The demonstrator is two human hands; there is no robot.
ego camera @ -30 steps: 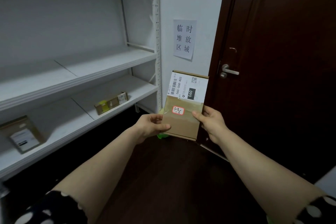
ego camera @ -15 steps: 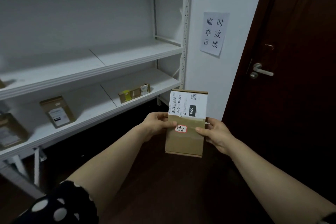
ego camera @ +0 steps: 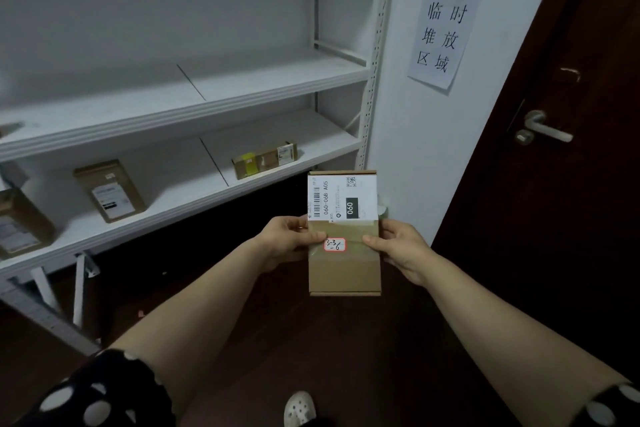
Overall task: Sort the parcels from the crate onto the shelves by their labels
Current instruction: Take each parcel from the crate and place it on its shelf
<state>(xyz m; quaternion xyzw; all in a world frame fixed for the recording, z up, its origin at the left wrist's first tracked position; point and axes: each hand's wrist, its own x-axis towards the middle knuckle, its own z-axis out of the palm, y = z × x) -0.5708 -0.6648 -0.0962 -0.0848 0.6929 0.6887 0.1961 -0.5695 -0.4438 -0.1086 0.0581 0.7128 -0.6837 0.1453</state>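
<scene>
"So, entry for this moment: where is the parcel [ego camera: 344,253]?" asks the first note-taker.

"In the air in front of the person, just right of the shelving's upright post [ego camera: 375,80]. Its long axis stands upright in the head view. The shipping label [ego camera: 341,198] is at the top end and a small red-bordered sticker [ego camera: 334,245] sits mid-face, handwritten, apparently 3-3-6."

"Grip?"

"Two-handed. The left hand [ego camera: 287,241] holds the left edge, thumb laid on the front face and touching the sticker's left side. The right hand [ego camera: 401,248] holds the right edge, thumb flat on the face just right of the sticker. The fingers behind the box are hidden, so how they lie cannot be told."

"Which way are the shelves?"

"All to the left of the parcel and ahead of it. The lower shelf [ego camera: 166,215] already carries other boxes [ego camera: 110,189], and the middle shelf [ego camera: 242,94] runs above it. The left hand is the nearer one to the shelving. The door [ego camera: 554,218] lies on the right, away from it."

"Judgement?"

"The label is probably being read and no tier has been chosen yet. The placing move likely swings leftward, led by the left hand. Which tier cannot be said from the sticker alone."
</scene>
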